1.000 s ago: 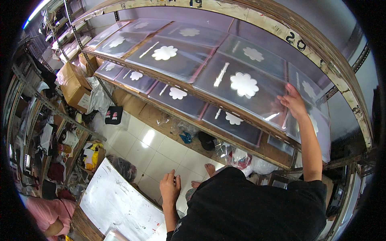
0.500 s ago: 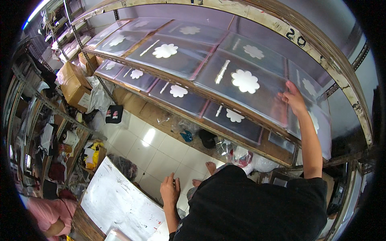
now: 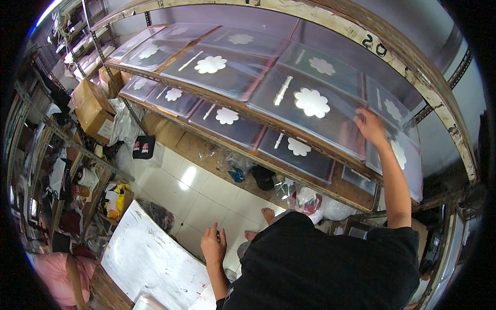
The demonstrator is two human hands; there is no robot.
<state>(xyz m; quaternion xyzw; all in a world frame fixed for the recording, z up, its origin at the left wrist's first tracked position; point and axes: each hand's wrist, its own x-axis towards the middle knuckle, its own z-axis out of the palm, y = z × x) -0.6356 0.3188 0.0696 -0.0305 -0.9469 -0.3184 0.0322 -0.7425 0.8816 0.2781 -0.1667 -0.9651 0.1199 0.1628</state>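
On the upper shelf lie flat stacks of clear plastic sheets or bags, each with a white flower shape and a white strip. My right hand reaches over the right edge of the large front stack, its fingertips on or just above the clear surface. Those fingers are bent a little and apart, with nothing visible gripped. Right of that hand lies another stack with a white flower partly behind my forearm. My left hand hangs low over the tiled floor, fingers loosely apart, near the white-topped table, holding nothing I can see.
A lower shelf carries more such stacks. Cardboard boxes and a black cap-like item are at left. Plastic bags lie under the shelves at right. Another person in a pink shirt is at lower left.
My right hand has shifted slightly left and down, its fingers now more spread over the stack's edge. My left hand hardly moves. The other person's arm has changed position.
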